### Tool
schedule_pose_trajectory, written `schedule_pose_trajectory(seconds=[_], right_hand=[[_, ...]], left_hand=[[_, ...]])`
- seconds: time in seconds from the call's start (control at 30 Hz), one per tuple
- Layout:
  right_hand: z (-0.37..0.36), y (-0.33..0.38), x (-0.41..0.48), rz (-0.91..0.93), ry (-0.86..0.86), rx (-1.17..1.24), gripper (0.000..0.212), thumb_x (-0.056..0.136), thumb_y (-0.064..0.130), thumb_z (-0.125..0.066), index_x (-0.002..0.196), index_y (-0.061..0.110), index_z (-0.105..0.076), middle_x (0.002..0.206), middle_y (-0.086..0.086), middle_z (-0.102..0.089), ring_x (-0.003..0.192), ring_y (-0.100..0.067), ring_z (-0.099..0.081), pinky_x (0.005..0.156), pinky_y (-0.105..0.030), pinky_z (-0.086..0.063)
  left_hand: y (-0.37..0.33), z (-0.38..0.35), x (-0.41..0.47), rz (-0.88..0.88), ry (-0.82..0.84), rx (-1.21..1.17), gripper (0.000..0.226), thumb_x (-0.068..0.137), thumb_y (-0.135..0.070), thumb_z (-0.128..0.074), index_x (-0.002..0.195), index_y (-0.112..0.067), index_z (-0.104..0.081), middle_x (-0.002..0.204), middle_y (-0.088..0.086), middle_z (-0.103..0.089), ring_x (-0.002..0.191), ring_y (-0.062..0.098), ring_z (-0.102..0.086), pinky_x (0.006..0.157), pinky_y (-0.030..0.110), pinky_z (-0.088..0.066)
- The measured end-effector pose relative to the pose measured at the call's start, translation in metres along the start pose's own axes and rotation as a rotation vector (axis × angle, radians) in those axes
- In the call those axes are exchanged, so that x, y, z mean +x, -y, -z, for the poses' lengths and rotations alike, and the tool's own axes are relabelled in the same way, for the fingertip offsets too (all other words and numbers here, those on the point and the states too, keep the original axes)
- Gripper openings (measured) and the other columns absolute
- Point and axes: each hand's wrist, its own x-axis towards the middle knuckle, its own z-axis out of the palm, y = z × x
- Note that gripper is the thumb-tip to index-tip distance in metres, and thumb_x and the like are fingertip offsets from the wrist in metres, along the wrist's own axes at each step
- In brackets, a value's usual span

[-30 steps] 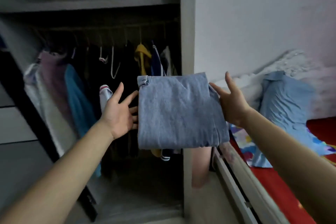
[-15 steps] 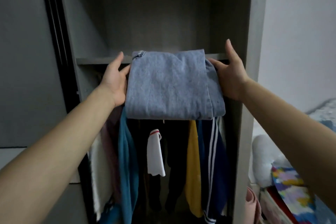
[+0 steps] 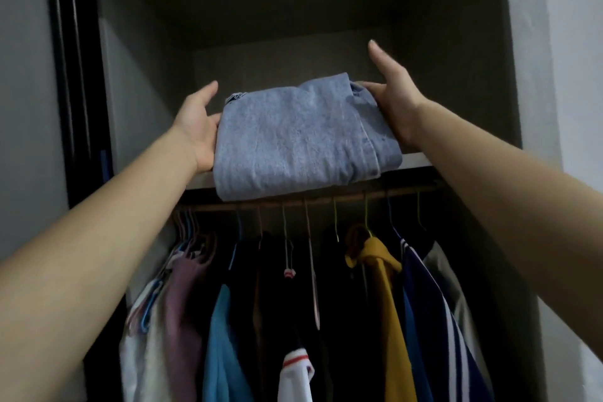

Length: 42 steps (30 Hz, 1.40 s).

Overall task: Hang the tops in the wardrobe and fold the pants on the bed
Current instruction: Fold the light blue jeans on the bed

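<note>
The folded pants [image 3: 303, 140], a pale blue denim bundle, are sitting in the middle of the frame, half on the wardrobe shelf [image 3: 414, 161]. Their far part is resting on the board, while the near edge is hanging over the lip and hiding part of the rail [image 3: 326, 201] just below.

The left hand [image 3: 199, 127] is bracing the bundle's left edge. Its palm is lying against the cloth and its thumb is lifting clear above. Its fingers are going out of sight at the cloth, so how they are lying cannot be told. The right hand [image 3: 391, 101] is pressing against the right edge with its fingers laid flat along the fold and one digit pointing up into the dark of the compartment. Neither hand appears to be pinching (the pants are being sandwiched between two spread hands).

The bundle's long axis is running left to right across the frame, parallel to the shelf lip. The free depth of the shelf is lying beyond it, toward the upper centre. The right hand is reaching a little deeper than the left.

Judging by the overhang, the placing is looking nearly finished, needing an even push from both sides so the bundle is not skewing or tipping off the lip.

Below, tops are hanging on coloured hangers, a mustard top [image 3: 375, 258] in the lower right among them.
</note>
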Motion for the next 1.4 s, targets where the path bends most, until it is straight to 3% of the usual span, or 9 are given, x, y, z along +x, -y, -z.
schedule_pose_trajectory(seconds=[0.2,0.47,0.7,0.9,0.97,1.03,1.1,1.23,1.4], right_hand=[[0.027,-0.012,0.096,0.077,-0.106,-0.100,0.061,0.082,0.062,-0.051,0.120,0.018,-0.069,0.120,-0.012,-0.071,0.107,-0.031,-0.070,0.079,-0.039,-0.057],[0.039,-0.034,0.186,0.082,-0.177,-0.169,0.053,0.071,0.044,-0.050,0.107,0.011,-0.070,0.083,-0.005,-0.071,0.067,-0.022,-0.067,0.061,-0.034,-0.056],[0.029,-0.039,0.257,0.076,-0.337,-0.209,0.049,0.053,0.026,-0.051,0.102,0.019,-0.054,0.098,-0.010,-0.056,0.082,-0.029,-0.056,0.073,-0.039,-0.048],[0.044,-0.066,0.313,-0.017,-0.426,-0.514,0.018,0.093,0.008,-0.054,0.107,-0.001,-0.060,0.099,-0.022,-0.063,0.071,-0.028,-0.067,0.059,-0.036,-0.058],[0.051,-0.076,0.319,-0.183,-0.341,-0.671,0.031,0.100,0.021,-0.059,0.122,0.000,-0.055,0.117,-0.022,-0.060,0.082,-0.027,-0.068,0.064,-0.039,-0.058],[0.054,-0.078,0.316,-0.392,-0.249,-0.845,0.062,0.097,0.038,-0.062,0.149,0.012,-0.040,0.142,-0.017,-0.049,0.102,-0.030,-0.060,0.073,-0.042,-0.056],[0.051,-0.078,0.311,-0.467,-0.156,-0.943,0.066,0.095,0.041,-0.063,0.153,0.022,-0.036,0.150,-0.014,-0.044,0.112,-0.031,-0.057,0.071,-0.041,-0.057],[0.047,-0.076,0.301,-0.450,0.000,-0.999,0.074,0.086,0.040,-0.073,0.150,0.037,-0.037,0.151,-0.006,-0.039,0.129,-0.034,-0.048,0.093,-0.045,-0.055],[0.046,-0.085,0.293,-0.449,0.175,-1.166,0.070,0.086,0.019,-0.075,0.147,0.034,-0.045,0.143,0.000,-0.049,0.121,-0.022,-0.055,0.092,-0.038,-0.057]], left_hand=[[-0.002,0.007,0.096,-0.065,-0.049,0.084,0.050,0.088,-0.059,-0.052,0.114,-0.019,-0.068,0.104,0.007,-0.076,0.092,0.029,-0.073,0.079,0.046,-0.053],[-0.006,0.023,0.196,-0.072,-0.048,0.090,0.047,0.090,-0.053,-0.050,0.109,-0.014,-0.066,0.093,0.007,-0.077,0.079,0.026,-0.074,0.078,0.042,-0.049],[-0.013,0.044,0.274,-0.053,0.004,0.097,0.047,0.087,-0.051,-0.054,0.108,-0.011,-0.066,0.100,0.006,-0.075,0.090,0.024,-0.072,0.078,0.036,-0.051],[0.001,0.055,0.329,0.018,0.049,0.287,0.051,0.097,-0.058,-0.039,0.104,-0.012,-0.059,0.086,0.008,-0.071,0.076,0.024,-0.071,0.074,0.034,-0.050],[0.012,0.058,0.336,0.123,0.065,0.479,0.060,0.097,-0.065,-0.031,0.133,-0.019,-0.044,0.122,0.018,-0.063,0.102,0.034,-0.066,0.077,0.043,-0.052],[0.016,0.058,0.339,0.147,0.043,0.597,0.076,0.096,-0.069,-0.026,0.157,-0.024,-0.016,0.160,0.022,-0.020,0.139,0.044,-0.036,0.097,0.056,-0.044],[0.019,0.056,0.338,0.132,0.076,0.636,0.079,0.095,-0.071,-0.027,0.158,-0.026,-0.012,0.164,0.019,-0.006,0.147,0.042,-0.019,0.110,0.062,-0.030],[0.023,0.061,0.327,0.176,0.352,0.977,0.081,0.082,-0.068,-0.058,0.151,-0.031,-0.034,0.156,0.007,-0.034,0.138,0.028,-0.040,0.111,0.050,-0.036],[0.036,0.060,0.320,0.215,0.490,1.380,0.083,0.086,-0.018,-0.073,0.153,-0.037,-0.028,0.161,-0.006,-0.019,0.147,0.021,-0.023,0.114,0.031,-0.031]])
